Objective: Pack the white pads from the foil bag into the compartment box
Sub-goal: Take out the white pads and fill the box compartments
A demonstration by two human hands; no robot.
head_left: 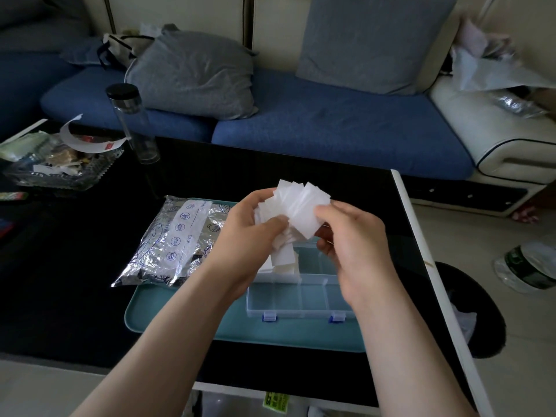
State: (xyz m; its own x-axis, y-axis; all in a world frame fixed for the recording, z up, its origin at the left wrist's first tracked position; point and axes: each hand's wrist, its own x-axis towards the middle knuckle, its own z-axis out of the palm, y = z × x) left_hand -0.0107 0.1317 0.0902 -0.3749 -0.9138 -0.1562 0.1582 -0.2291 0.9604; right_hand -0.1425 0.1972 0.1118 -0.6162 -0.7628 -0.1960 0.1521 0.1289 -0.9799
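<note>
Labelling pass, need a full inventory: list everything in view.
white pads: fanned bunch, white, above the compartment box
compartment box: one, clear, blue latches, on tray
foil bag: one, silver, left of box
tray: one, teal, on table
table: one, black, before sofa
bottle: one, clear, black cap, table's far side
glass dish: one, clear, cluttered, table's left
sofa: one, blue, behind table
cushions: two, grey, on sofa
hands: left hand and right hand, both gripping the pads

Home living room, blue sofa, grey cushions, black coffee table
</note>
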